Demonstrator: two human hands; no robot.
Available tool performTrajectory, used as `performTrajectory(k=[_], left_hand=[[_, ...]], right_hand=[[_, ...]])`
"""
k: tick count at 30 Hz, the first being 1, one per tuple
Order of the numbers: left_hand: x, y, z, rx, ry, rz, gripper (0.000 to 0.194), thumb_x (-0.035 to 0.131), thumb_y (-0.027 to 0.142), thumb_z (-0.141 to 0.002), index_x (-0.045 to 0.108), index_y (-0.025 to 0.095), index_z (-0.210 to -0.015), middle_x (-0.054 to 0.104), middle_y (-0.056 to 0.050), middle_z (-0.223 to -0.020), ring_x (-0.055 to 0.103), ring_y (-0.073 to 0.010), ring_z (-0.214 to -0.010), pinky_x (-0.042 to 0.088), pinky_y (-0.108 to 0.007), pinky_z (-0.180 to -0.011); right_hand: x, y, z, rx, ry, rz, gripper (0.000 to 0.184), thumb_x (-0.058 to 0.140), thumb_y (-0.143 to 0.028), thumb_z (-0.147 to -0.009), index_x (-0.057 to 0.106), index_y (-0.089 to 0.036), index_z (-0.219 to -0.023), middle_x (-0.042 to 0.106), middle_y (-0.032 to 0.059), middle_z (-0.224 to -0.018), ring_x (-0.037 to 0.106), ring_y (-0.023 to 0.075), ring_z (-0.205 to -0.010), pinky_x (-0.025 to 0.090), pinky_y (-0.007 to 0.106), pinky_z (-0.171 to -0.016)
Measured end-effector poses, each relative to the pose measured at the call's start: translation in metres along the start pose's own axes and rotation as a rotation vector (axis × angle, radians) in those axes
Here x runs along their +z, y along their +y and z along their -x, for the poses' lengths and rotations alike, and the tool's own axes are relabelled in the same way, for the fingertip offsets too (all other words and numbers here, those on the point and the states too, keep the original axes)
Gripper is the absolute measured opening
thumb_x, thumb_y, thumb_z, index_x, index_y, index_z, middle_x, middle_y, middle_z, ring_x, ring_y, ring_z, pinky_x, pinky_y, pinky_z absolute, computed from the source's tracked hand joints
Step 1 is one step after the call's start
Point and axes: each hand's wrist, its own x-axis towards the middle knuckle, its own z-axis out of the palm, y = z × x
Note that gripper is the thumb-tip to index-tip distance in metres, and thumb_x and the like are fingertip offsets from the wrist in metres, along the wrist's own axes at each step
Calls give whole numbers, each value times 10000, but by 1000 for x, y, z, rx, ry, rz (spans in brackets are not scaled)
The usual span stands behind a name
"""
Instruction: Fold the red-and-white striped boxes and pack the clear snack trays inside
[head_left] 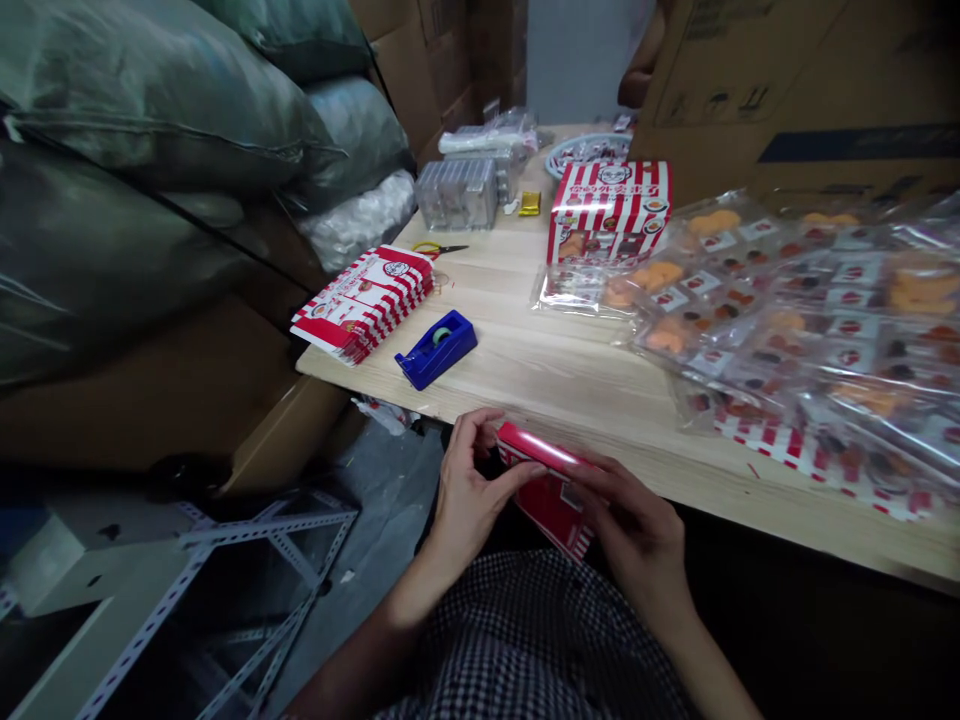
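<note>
A red-and-white striped cardboard box (551, 505) is between my hands at the table's front edge, its glossy red edge facing up. My left hand (469, 480) grips its left end, thumb laid over the near side. On the right end, the fingers of my right hand (634, 520) are closed around the cardboard. Ahead on the table stands a blue tape dispenser (442, 350) with a small roll in it. To its left lies a stack of flat striped cartons (364, 300). A made-up striped box (611, 212) stands farther back.
Clear bags of orange toy pieces (795, 320) cover the table's right side. Yellow-handled scissors (439, 249), clear plastic cases (456, 193), a gold packet (529, 204) and a bowl (589, 150) lie farther back. Stuffed sacks (165, 90) line the left; a large carton (810, 90) stands back right. Another person's arm (641, 75) shows behind it.
</note>
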Motion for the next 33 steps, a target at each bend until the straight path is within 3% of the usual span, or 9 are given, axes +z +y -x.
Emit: performTrajectory(k=[2, 8, 16, 21, 29, 33], left_hand=[[-1, 2, 1, -35, -10, 59, 622, 872, 362, -718, 558, 264, -1246, 591, -17, -1013, 529, -186, -919, 432, -305, -862], [-9, 0, -1, -179, -94, 329, 380, 711, 392, -882, 598, 223, -1203, 607, -24, -940, 560, -159, -864, 437, -270, -830], [-16, 4, -2, -235, -151, 540, 341, 740, 328, -872, 626, 204, -1170, 631, 6, -836, 564, -111, -784, 435, -213, -786], [-8, 9, 6, -244, -236, 640, 458, 800, 326, -819, 608, 203, -1217, 662, -23, -914, 595, -127, -851, 455, -240, -843], [-15, 2, 10, -224, -322, 702, 684, 702, 623, -817, 609, 164, -1317, 680, -127, -1090, 627, -223, -1032, 476, -348, -974], [-16, 9, 12, -309, -387, 699, 491, 728, 420, -870, 643, 193, -1297, 702, -135, -1185, 648, -237, -1117, 469, -374, -1038]], right_hand=[[-1, 2, -1, 33, 51, -17, 325, 631, -134, -945, 730, -355, -1162, 712, -10, -1226, 668, 163, -1141, 563, 295, -953], [0, 6, 1, 73, 79, -37, 289, 641, -167, -937, 747, -346, -1138, 723, 8, -1205, 676, 188, -1131, 579, 330, -926], [5, 14, 5, 47, 128, 23, 262, 638, -182, -939, 741, -305, -1146, 720, 43, -1207, 676, 216, -1136, 556, 395, -977], [14, 9, 6, -66, 40, 67, 324, 580, -134, -961, 712, -296, -1209, 698, 58, -1257, 671, 220, -1157, 552, 413, -997], [13, 14, 9, -30, 29, 71, 303, 572, -153, -973, 709, -291, -1207, 696, 63, -1245, 665, 212, -1158, 547, 417, -994], [14, 16, 9, -26, 38, 74, 301, 572, -153, -973, 713, -296, -1197, 706, 61, -1226, 678, 214, -1134, 550, 431, -990]])
